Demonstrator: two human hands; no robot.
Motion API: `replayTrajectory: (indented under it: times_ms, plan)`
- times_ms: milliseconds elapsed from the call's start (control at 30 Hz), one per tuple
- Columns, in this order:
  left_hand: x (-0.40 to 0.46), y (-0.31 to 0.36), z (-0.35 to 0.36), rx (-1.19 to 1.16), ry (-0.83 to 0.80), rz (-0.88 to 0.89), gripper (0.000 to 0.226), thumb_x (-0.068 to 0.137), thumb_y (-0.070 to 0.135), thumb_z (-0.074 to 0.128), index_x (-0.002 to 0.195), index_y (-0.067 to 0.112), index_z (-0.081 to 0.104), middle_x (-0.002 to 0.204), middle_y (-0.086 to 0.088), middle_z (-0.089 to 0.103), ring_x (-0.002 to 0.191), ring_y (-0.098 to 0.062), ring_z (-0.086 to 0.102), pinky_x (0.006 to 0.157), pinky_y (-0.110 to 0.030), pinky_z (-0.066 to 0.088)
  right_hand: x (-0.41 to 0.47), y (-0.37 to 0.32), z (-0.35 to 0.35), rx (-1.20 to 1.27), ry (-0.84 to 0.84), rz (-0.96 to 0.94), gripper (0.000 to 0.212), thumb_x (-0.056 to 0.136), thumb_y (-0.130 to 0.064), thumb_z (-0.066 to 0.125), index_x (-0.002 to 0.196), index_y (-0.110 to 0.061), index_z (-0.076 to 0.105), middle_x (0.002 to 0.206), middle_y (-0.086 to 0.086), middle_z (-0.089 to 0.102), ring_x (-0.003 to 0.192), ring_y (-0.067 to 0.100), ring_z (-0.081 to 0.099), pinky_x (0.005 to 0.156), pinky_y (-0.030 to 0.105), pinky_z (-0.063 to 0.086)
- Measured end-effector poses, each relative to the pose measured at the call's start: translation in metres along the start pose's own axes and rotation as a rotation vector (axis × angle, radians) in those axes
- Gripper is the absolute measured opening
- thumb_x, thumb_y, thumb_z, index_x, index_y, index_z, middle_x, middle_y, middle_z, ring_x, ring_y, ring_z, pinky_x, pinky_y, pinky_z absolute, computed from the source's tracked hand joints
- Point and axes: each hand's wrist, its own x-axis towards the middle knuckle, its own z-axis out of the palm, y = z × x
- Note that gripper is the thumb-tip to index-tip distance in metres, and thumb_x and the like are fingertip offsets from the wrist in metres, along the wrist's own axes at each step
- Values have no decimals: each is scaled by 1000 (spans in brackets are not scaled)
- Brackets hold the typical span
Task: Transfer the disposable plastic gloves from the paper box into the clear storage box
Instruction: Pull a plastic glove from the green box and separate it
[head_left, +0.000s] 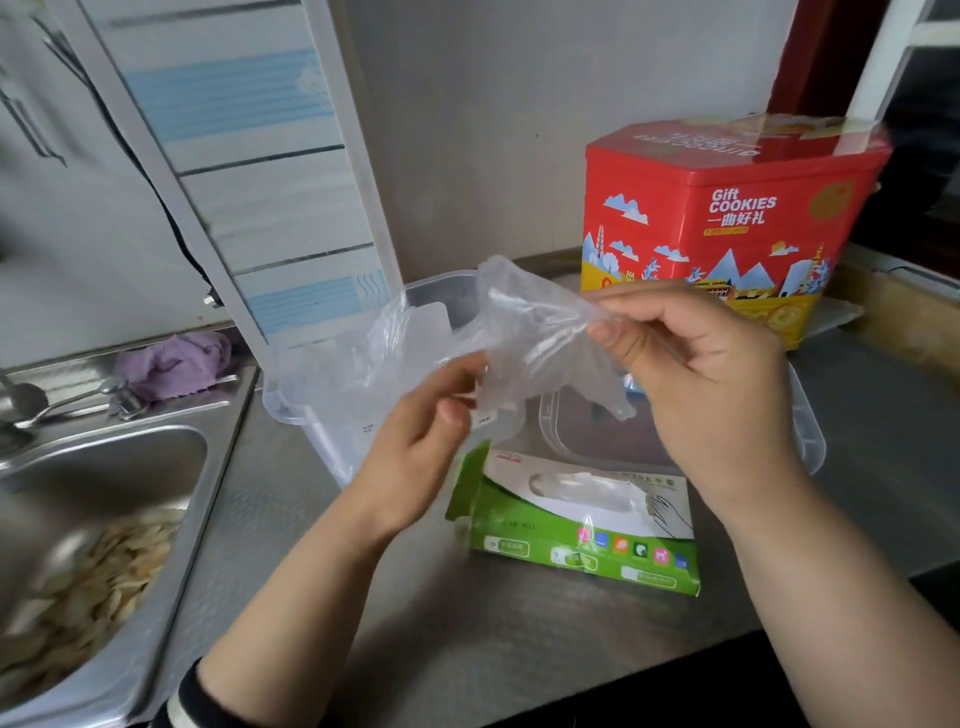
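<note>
Head-cam view, looking down at a grey desk (519, 649) w/ two bare hands held up at centre. Between them: one thin clear plastic glove (535, 332), crumpled, stretched in the air above the desk. Left hand (431, 431) pinches the glove's lower left edge btwn thumb and curled fingers. Right hand (696, 364) pinches its upper right part, fingers curled round the film.

Below the hands, one green-and-white paper box (582, 530) lies flat on the desk, end flap open at left. More clear gloves show through its oval top opening; count can't be told.

Behind the left hand, one clear storage box (322, 431) stands open on the desk. Crumpled clear plastic film (400, 338) sits in it, approx. several gloves, exact no. unclear. The held glove hangs just above and in front of this box, not inside.

One clear lid (810, 431) lies flat on the desk, behind the paper box and under the right hand.

One red cookie tin (727, 218), "Gift COOKIES", stands at back right, near the wall.

Left side: one steel sink (130, 467) w/ pale food scraps (88, 587) in the basin. One purple cloth (176, 364) rests on the sink's back ledge.
</note>
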Motion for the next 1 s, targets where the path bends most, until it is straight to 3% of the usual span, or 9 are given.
replayTrajectory:
  times_ms: [100, 200, 333, 400, 500, 600, 700, 800, 1000]
  plan:
    - [9, 21, -2, -62, 161, 56, 96, 75, 89, 28, 115, 8, 62, 114, -9, 66, 110, -26, 61, 97, -45, 48, -1, 3, -2, -111, -25, -71, 17, 88, -20, 65, 99, -9, 72, 102, 0, 70, 99, 13, 65, 89, 29, 52]
    - [20, 50, 4, -94, 189, 19, 65, 79, 82, 40, 84, 25, 71, 92, -1, 73, 92, -13, 67, 84, -31, 52, -2, 5, -1, -262, -15, -197, 15, 88, -15, 67, 97, -5, 74, 103, 5, 69, 97, 20, 64, 88, 31, 50]
    - [42, 68, 11, -9, 251, 51, 17, 86, 34, 69, 80, 18, 67, 71, -1, 68, 68, -13, 59, 69, -39, 51, -5, 7, 4, -462, 62, -298, 24, 88, -21, 67, 106, -6, 71, 113, 8, 66, 102, 25, 57, 94, 30, 42]
    - [55, 69, 3, -31, 297, 111, 6, 90, 15, 67, 86, 18, 64, 69, 7, 68, 63, -9, 61, 63, -31, 53, -5, 9, 6, -556, 77, -276, 43, 86, -28, 70, 123, -8, 63, 124, 9, 61, 112, 25, 52, 99, 37, 40]
    - [70, 60, -23, 34, 498, 185, 21, 93, 5, 61, 110, 16, 54, 80, 6, 68, 58, -6, 62, 53, -19, 47, -9, 15, 6, -660, 41, -217, 58, 84, -34, 70, 134, -11, 53, 133, 9, 54, 123, 25, 45, 106, 42, 35]
    - [74, 39, -48, 140, 660, 109, 60, 94, 3, 56, 143, 25, 28, 93, 0, 67, 60, -11, 64, 49, -20, 46, -17, 28, 8, -730, -25, -118, 59, 84, -35, 70, 135, -14, 51, 135, 7, 51, 124, 26, 42, 107, 43, 33]
    - [73, 22, -61, 449, 708, -42, 62, 91, -5, 42, 138, 34, 31, 100, 5, 65, 61, -16, 65, 50, -27, 46, -25, 40, 13, -785, -102, -3, 60, 81, -37, 72, 134, -17, 52, 135, 7, 50, 123, 27, 42, 105, 43, 34]
    - [76, 11, -67, 852, 631, -215, 43, 82, -8, 35, 111, 19, 50, 109, -6, 61, 79, -33, 58, 65, -36, 39, -28, 44, 17, -748, -170, 58, 56, 82, -34, 72, 133, -17, 54, 133, 6, 52, 122, 24, 41, 103, 46, 40]
    - [82, 2, -78, 1187, 208, -554, 30, 96, 20, 44, 118, 2, 56, 125, -18, 53, 109, -38, 54, 79, -37, 37, -32, 41, 19, -697, -256, 86, 50, 84, -32, 68, 130, -18, 55, 131, 4, 53, 122, 25, 48, 101, 41, 41]
